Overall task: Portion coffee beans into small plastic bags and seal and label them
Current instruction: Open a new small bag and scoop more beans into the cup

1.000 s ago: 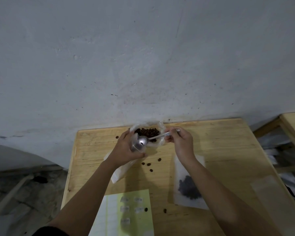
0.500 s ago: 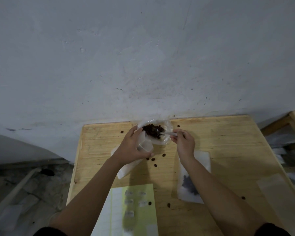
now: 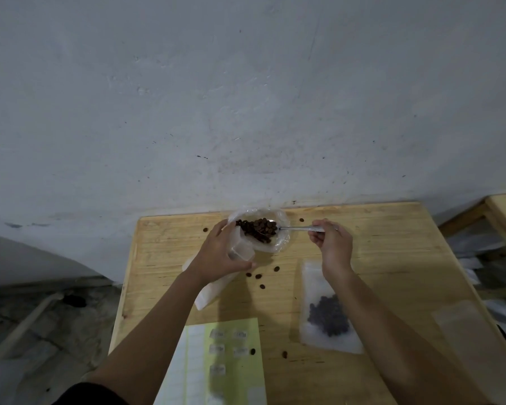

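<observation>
— What is seen, from the biggest thing down?

— A grey wall (image 3: pixel 246 97) is seen behind a wooden table (image 3: pixel 377 252). At six o'clock on the table a label sheet (image 3: pixel 196 361) is laid flat. At four o'clock a filled bag (image 3: pixel 327 311) of dark beans is laid flat, apart from the sheet.

— And where are the coffee beans found?

— A heap of coffee beans (image 3: pixel 257 228) is held in an open clear bag (image 3: pixel 278 242) at twelve o'clock, by the far edge. Just beside it, at its eight o'clock, a small plastic bag (image 3: pixel 240 249) is gripped by the left hand (image 3: pixel 216 252), with the fingers curled round its mouth.

— And the right hand?

— A spoon (image 3: pixel 298 228) is pinched by its handle in the right hand (image 3: pixel 332 244), at three o'clock of the heap, and its bowl is laid against the beans. A few loose beans (image 3: pixel 258 276) are scattered near the table's middle.
</observation>
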